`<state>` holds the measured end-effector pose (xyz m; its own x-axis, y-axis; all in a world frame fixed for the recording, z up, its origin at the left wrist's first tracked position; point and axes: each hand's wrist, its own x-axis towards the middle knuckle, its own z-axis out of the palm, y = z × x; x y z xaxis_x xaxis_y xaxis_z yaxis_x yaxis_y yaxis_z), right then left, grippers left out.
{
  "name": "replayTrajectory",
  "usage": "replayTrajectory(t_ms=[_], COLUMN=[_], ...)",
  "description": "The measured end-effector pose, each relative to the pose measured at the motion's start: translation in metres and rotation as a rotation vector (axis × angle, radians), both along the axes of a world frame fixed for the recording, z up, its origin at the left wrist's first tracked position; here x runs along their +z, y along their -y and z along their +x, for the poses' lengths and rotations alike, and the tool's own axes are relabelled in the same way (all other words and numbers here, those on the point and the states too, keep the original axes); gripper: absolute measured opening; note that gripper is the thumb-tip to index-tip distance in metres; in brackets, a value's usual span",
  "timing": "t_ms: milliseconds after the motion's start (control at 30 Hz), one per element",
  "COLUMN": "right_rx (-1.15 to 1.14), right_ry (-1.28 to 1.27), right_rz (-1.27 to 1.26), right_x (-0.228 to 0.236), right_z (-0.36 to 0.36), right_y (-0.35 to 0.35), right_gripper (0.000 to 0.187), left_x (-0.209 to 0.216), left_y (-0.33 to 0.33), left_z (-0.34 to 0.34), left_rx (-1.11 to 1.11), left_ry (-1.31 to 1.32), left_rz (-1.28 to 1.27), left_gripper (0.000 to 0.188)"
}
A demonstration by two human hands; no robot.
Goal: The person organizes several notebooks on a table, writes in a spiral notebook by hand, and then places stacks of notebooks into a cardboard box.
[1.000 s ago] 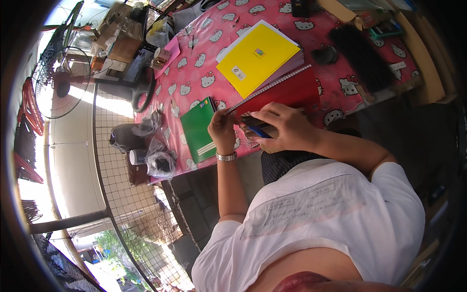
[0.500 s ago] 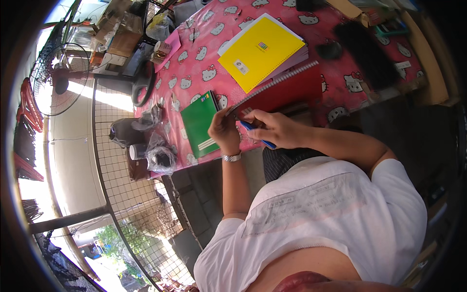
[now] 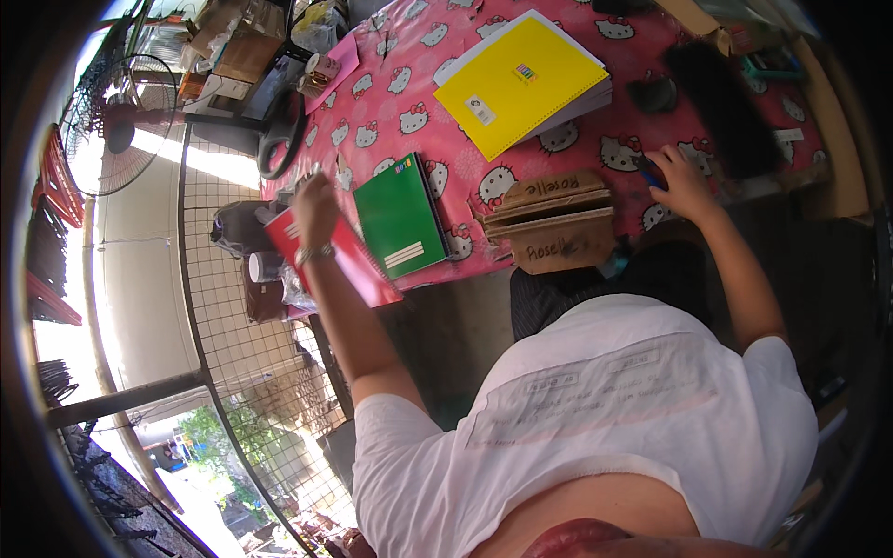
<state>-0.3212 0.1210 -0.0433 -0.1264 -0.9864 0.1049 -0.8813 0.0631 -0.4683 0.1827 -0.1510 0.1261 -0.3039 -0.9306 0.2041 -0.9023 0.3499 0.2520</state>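
At the table's left end, my left hand (image 3: 314,206) grips the upper part of a red spiral notebook (image 3: 358,272), which lies tilted beside the green notebook (image 3: 395,209). My fingers partly hide its top. On the right, my right hand (image 3: 686,183) is low over the pink tablecloth, curled around a slim blue pen (image 3: 657,192) with a dark end. Between my hands, at the near edge, stands a folded brown cardboard piece (image 3: 549,219) with handwriting on it. Farther back lies a yellow notebook (image 3: 512,88) on white sheets.
A dark brush-like object (image 3: 726,112) and a small black item (image 3: 653,94) lie to the right. Cups (image 3: 321,70) stand on pink paper at the back left. Plastic bags and a white-lidded jar (image 3: 264,267) crowd the left edge, near a standing fan (image 3: 121,126).
My left hand has carried the red notebook left, past the green one, uncovering the folded cardboard. My right hand has moved right and away from my body with the blue pen.
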Motion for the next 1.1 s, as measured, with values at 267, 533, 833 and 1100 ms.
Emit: replayTrajectory(t_ms=[267, 533, 833, 1100], right_rx=[-0.121, -0.442, -0.451, -0.569], right_ry=[-0.193, -0.4, -0.61, 0.645], right_rz=[-0.232, -0.032, -0.057, -0.28], right_x=[0.02, -0.016, -0.037, -0.007], right_z=[-0.058, -0.107, -0.106, -0.138], right_y=[0.034, 0.053, 0.069, 0.07], right_gripper=[0.039, 0.028, 0.013, 0.037], left_x=[-0.164, -0.204, -0.193, -0.183], left_y=[0.025, -0.06, -0.066, -0.048], left_z=[0.034, 0.032, 0.021, 0.009], left_rx=[0.08, 0.677, 0.732, 0.783], left_ry=[-0.073, 0.166, 0.175, 0.046], left_rz=[0.034, 0.288, 0.289, 0.058], left_gripper=[0.057, 0.084, 0.081, 0.074])
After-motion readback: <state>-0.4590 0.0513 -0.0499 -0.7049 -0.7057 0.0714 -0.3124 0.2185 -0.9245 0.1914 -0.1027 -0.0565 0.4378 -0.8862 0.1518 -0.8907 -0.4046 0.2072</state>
